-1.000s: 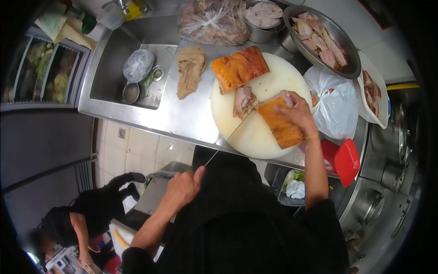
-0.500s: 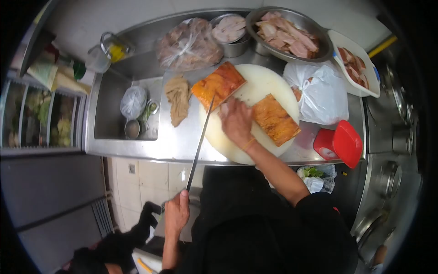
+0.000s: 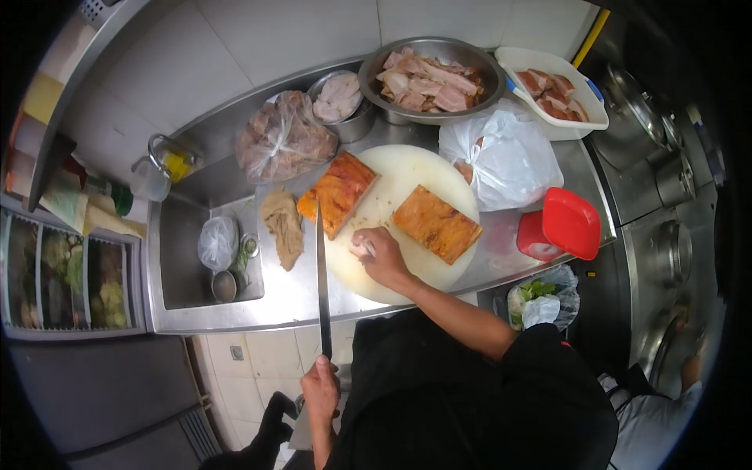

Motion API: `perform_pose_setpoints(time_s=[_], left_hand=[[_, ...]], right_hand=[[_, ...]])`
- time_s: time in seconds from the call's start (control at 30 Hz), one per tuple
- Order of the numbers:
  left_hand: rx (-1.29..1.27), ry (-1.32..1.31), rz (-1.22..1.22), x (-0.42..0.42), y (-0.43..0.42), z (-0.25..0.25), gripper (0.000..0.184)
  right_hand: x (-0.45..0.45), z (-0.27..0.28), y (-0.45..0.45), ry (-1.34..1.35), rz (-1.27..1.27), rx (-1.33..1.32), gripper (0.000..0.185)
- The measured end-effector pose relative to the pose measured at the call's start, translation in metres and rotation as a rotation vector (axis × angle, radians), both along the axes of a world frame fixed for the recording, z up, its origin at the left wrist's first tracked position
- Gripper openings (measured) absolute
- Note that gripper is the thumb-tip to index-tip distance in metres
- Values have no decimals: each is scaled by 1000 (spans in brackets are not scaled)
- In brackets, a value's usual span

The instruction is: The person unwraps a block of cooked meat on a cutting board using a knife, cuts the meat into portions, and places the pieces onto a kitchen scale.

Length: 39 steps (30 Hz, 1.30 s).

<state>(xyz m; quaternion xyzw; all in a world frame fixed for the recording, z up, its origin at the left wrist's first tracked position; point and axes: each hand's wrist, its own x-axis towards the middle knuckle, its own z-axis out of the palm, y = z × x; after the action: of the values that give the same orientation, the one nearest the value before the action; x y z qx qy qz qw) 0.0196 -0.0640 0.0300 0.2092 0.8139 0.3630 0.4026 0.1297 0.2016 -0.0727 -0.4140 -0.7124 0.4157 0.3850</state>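
Two roasted slabs lie on the round, smooth white board (image 3: pixel 415 166): the redder slab (image 3: pixel 338 192), glossy and blistered, slants from upper right to lower left; the browner slab (image 3: pixel 436 225), a flat rectangle with a mottled skin, runs from upper left to lower right. The left hand (image 3: pixel 319 384) grips the dark handle of the knife (image 3: pixel 322 290), whose long, narrow metal blade points almost straight away from the body, its tip over or against the redder slab's edge; which, I cannot tell. The right hand (image 3: pixel 382 257) is curled round a pale scrap (image 3: pixel 367 248) on the board, between the slabs and the near rim. A crumpled tan cloth (image 3: pixel 282 227) lies on the steel surface (image 3: pixel 290 301). The red plastic tub (image 3: pixel 539 233) bears a pale mark too small to read.
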Motion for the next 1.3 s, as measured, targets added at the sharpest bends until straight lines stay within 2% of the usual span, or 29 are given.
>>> perform_pose_setpoints(time_s=[0.13,0.2,0.23,0.27,0.3,0.33,0.37,0.4,0.43,0.53,0.6,0.63,0.67,0.7,0.73,0.77,0.8,0.93,1.0,1.1,1.2,1.3], left_hand=[[10,62,-28,0,6,4,64],[-2,51,-7,-1,4,4,64],[9,50,-5,-2,5,0,65],[14,49,-1,-4,3,-6,65],[10,47,4,-4,-2,-8,66],[-16,55,-19,-2,-4,1,69],[-44,59,-40,0,1,13,71],[-61,63,-59,2,4,19,74],[-75,51,-69,0,2,18,72],[-126,124,-158,-5,-12,2,71],[-158,150,-193,-4,-12,7,70],[-191,168,-212,-6,-12,10,69],[-225,187,-235,-7,-13,11,68],[-208,174,-211,-8,-13,11,69],[-191,163,-193,-9,-13,11,69],[-173,151,-180,-11,-12,11,69],[-176,144,-162,-12,-10,12,69],[-144,119,-115,-12,-2,13,71],[-121,105,-120,-13,0,11,71],[-63,60,-155,-19,-1,-7,70],[-60,12,-190,-23,1,-8,68],[-61,-27,-196,-27,2,-15,66]], right_hand=[[32,47,43,130,-42,-67,42],[48,79,96,269,-208,-44,42],[61,86,142,193,-273,272,39],[69,104,181,148,-435,235,33],[90,105,236,-55,-495,630,32],[102,126,265,-45,-516,574,34],[109,150,281,-78,-562,352,36],[120,152,304,-278,-604,308,36],[126,149,316,-511,-670,412,37],[126,144,286,-310,-537,778,34],[98,141,207,-121,-263,424,26],[82,123,163,11,-89,288,28],[70,108,124,-82,61,225,13],[63,99,88,-250,227,131,20],[54,77,59,-257,360,153,25],[44,50,38,-267,379,401,27],[39,28,20,-281,390,649,28],[61,-3,-18,-350,334,410,23],[78,4,-28,-451,382,269,21],[99,14,-42,-414,277,219,18],[145,16,-72,-368,79,194,19],[218,15,-107,-486,-213,263,20]])
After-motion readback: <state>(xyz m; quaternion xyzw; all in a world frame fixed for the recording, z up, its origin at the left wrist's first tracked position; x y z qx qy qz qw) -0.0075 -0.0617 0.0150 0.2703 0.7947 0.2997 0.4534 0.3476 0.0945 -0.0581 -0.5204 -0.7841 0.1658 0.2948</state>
